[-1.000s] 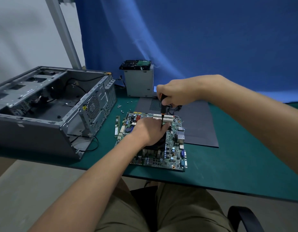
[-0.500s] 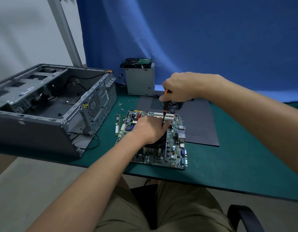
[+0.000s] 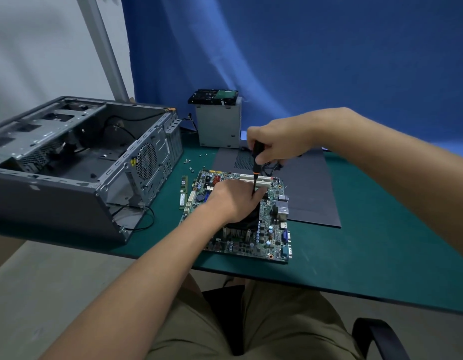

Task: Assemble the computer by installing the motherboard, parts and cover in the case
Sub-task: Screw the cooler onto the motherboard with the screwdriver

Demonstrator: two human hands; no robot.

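A green motherboard (image 3: 269, 237) lies flat on the green table mat. My left hand (image 3: 231, 200) rests on the black cooler (image 3: 244, 223) at the board's middle, fingers curled over it, fingertips by the screwdriver's tip. My right hand (image 3: 277, 144) grips a black and orange screwdriver (image 3: 256, 165) held upright, its tip down at the cooler's far edge. The open grey computer case (image 3: 69, 162) lies on its side at the left. The dark cover panel (image 3: 311, 188) lies flat behind the board.
A grey power supply box (image 3: 220, 123) with a hard drive (image 3: 213, 96) on top stands at the back. Several loose screws (image 3: 189, 162) and a memory stick (image 3: 183, 192) lie between case and board. The table edge (image 3: 329, 289) runs close to my lap.
My right hand has lifted slightly and shifted right with the screwdriver, still upright over the cooler. The left hand stays on the cooler.
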